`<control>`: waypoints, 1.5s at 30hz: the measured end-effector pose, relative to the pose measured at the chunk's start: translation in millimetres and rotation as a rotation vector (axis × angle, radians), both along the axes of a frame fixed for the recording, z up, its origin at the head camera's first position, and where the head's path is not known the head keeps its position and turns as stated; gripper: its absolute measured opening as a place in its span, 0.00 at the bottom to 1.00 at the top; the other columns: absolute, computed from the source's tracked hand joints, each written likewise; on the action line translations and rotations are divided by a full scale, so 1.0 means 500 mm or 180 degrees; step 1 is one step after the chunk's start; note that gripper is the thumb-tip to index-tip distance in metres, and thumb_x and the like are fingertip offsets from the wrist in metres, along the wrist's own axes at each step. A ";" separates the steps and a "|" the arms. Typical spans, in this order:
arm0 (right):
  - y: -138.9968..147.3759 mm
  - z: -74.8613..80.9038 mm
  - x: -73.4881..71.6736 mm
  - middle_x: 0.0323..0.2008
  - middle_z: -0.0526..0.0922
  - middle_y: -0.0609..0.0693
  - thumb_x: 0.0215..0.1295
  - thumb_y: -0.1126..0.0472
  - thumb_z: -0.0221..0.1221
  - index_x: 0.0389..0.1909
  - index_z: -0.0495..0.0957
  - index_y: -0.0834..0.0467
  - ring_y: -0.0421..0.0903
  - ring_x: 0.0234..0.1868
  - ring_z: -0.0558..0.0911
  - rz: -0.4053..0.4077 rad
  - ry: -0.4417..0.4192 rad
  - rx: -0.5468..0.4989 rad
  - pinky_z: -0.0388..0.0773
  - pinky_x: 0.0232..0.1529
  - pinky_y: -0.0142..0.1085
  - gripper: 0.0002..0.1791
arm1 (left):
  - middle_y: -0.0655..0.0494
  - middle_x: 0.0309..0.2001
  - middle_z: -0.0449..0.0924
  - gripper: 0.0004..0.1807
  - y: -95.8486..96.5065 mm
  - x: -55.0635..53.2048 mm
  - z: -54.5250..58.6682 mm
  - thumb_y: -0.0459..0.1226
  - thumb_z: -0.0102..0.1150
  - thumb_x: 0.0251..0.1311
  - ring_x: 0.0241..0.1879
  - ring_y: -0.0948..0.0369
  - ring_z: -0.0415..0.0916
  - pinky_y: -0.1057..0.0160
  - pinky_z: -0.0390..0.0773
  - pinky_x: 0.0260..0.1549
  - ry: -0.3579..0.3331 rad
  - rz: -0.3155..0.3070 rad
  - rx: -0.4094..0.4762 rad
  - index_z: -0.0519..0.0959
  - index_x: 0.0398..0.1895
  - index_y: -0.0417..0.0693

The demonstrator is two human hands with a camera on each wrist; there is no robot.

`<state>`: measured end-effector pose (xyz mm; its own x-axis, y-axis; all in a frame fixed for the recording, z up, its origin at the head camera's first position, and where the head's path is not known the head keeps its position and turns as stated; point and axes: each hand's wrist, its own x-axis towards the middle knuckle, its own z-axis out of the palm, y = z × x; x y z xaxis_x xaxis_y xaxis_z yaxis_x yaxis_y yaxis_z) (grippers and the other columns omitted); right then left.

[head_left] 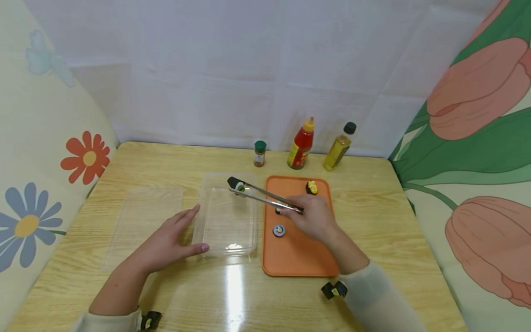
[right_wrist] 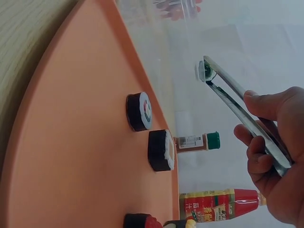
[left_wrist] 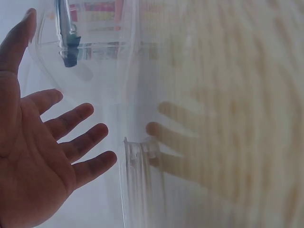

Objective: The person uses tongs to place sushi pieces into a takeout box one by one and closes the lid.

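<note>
In the head view, the right hand (head_left: 316, 217) grips the tongs (head_left: 271, 202), whose tips pinch a roll (head_left: 239, 187) over the far part of the box (head_left: 254, 230). The left hand (head_left: 171, 240), thumb spread from its fingers, is at the box's left side; whether it touches, I cannot tell. The tray (head_left: 298, 260) lies right of the box. In the left wrist view, the left hand's fingers are straight and apart. In the right wrist view, the jar (right_wrist: 191, 142) and red bottle (right_wrist: 221, 205) stand beyond the tray.
</note>
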<state>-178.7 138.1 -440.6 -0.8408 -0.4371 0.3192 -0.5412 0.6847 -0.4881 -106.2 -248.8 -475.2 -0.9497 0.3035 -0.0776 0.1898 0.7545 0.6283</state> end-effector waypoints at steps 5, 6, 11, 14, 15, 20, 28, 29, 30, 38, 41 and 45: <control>-0.011 -0.007 -0.006 0.41 0.90 0.47 0.63 0.54 0.74 0.48 0.90 0.55 0.40 0.36 0.85 0.0028 -0.0121 -0.0005 0.81 0.35 0.38 0.14 | 0.36 0.78 0.55 0.60 0.002 0.000 0.001 0.65 0.69 0.58 0.74 0.31 0.54 0.25 0.60 0.65 -0.0024 0.0013 -0.0001 0.49 0.85 0.53; -0.013 -0.008 -0.007 0.41 0.90 0.47 0.63 0.54 0.74 0.48 0.90 0.55 0.41 0.37 0.85 0.0032 -0.0125 -0.0002 0.81 0.36 0.38 0.14 | 0.36 0.78 0.55 0.60 0.002 0.000 0.002 0.65 0.69 0.58 0.74 0.31 0.54 0.25 0.60 0.65 -0.0030 0.0014 -0.0004 0.49 0.85 0.53; -0.023 -0.012 -0.013 0.41 0.90 0.48 0.64 0.52 0.73 0.48 0.90 0.56 0.44 0.40 0.87 0.0064 -0.0104 0.0062 0.83 0.41 0.42 0.16 | 0.36 0.78 0.55 0.60 0.002 0.000 0.002 0.66 0.68 0.58 0.74 0.31 0.54 0.25 0.59 0.65 -0.0028 0.0012 -0.0019 0.49 0.85 0.53; -0.031 -0.014 -0.015 0.43 0.90 0.48 0.66 0.50 0.72 0.50 0.89 0.55 0.45 0.43 0.87 0.0081 -0.0176 0.0163 0.83 0.44 0.43 0.18 | 0.36 0.78 0.55 0.60 0.002 0.000 0.002 0.66 0.69 0.58 0.74 0.31 0.54 0.25 0.60 0.65 -0.0015 0.0013 -0.0023 0.49 0.85 0.53; -0.033 -0.015 -0.016 0.43 0.90 0.48 0.66 0.49 0.71 0.51 0.89 0.55 0.45 0.44 0.87 0.0088 -0.0213 0.0177 0.83 0.45 0.44 0.18 | 0.36 0.78 0.55 0.60 0.002 0.000 0.002 0.65 0.69 0.58 0.74 0.31 0.54 0.25 0.60 0.65 -0.0011 0.0013 -0.0023 0.49 0.85 0.53; -0.048 -0.018 -0.022 0.43 0.90 0.47 0.68 0.50 0.70 0.51 0.89 0.55 0.45 0.44 0.87 0.0150 -0.0355 0.0171 0.83 0.46 0.44 0.17 | 0.36 0.78 0.55 0.61 0.002 0.000 0.002 0.66 0.68 0.57 0.74 0.31 0.54 0.25 0.60 0.65 -0.0016 0.0013 -0.0022 0.49 0.85 0.53; -0.070 -0.011 -0.034 0.43 0.89 0.47 0.69 0.49 0.68 0.51 0.89 0.55 0.46 0.43 0.86 0.0203 -0.0386 0.0345 0.82 0.44 0.43 0.16 | 0.36 0.78 0.55 0.61 0.002 0.000 0.000 0.65 0.69 0.57 0.74 0.31 0.54 0.25 0.59 0.65 -0.0006 0.0024 -0.0006 0.49 0.85 0.53; -0.073 -0.010 -0.036 0.42 0.89 0.47 0.70 0.49 0.68 0.51 0.89 0.54 0.45 0.42 0.86 0.0210 -0.0388 0.0392 0.82 0.43 0.42 0.16 | 0.36 0.78 0.55 0.61 0.002 0.000 0.000 0.65 0.69 0.57 0.74 0.31 0.54 0.25 0.59 0.65 -0.0007 0.0021 0.0001 0.49 0.85 0.53; -0.075 -0.008 -0.037 0.42 0.89 0.46 0.70 0.48 0.67 0.51 0.88 0.54 0.44 0.41 0.86 0.0225 -0.0404 0.0429 0.82 0.42 0.41 0.17 | 0.36 0.78 0.55 0.60 0.002 0.000 0.000 0.65 0.69 0.57 0.74 0.31 0.54 0.25 0.59 0.65 -0.0008 0.0018 0.0010 0.49 0.85 0.53; -0.097 0.008 -0.048 0.49 0.89 0.50 0.73 0.47 0.64 0.58 0.86 0.56 0.46 0.48 0.87 0.0238 -0.0579 0.0600 0.84 0.49 0.44 0.22 | 0.36 0.78 0.56 0.60 0.003 -0.001 -0.002 0.64 0.70 0.58 0.74 0.31 0.54 0.26 0.60 0.64 0.0028 -0.0005 0.0020 0.50 0.85 0.51; -0.106 0.014 -0.050 0.49 0.89 0.50 0.73 0.47 0.64 0.58 0.86 0.56 0.47 0.48 0.87 0.0253 -0.0559 0.0695 0.83 0.51 0.44 0.22 | 0.36 0.78 0.55 0.60 0.003 -0.001 -0.002 0.64 0.70 0.58 0.74 0.31 0.54 0.26 0.60 0.64 0.0024 -0.0013 0.0041 0.50 0.85 0.51; -0.118 0.019 -0.055 0.48 0.90 0.50 0.72 0.47 0.65 0.58 0.86 0.57 0.48 0.47 0.87 0.0279 -0.0474 0.0860 0.82 0.51 0.45 0.22 | 0.36 0.78 0.55 0.60 0.001 0.000 0.000 0.64 0.70 0.58 0.74 0.31 0.54 0.25 0.61 0.64 0.0021 -0.0011 0.0057 0.50 0.85 0.51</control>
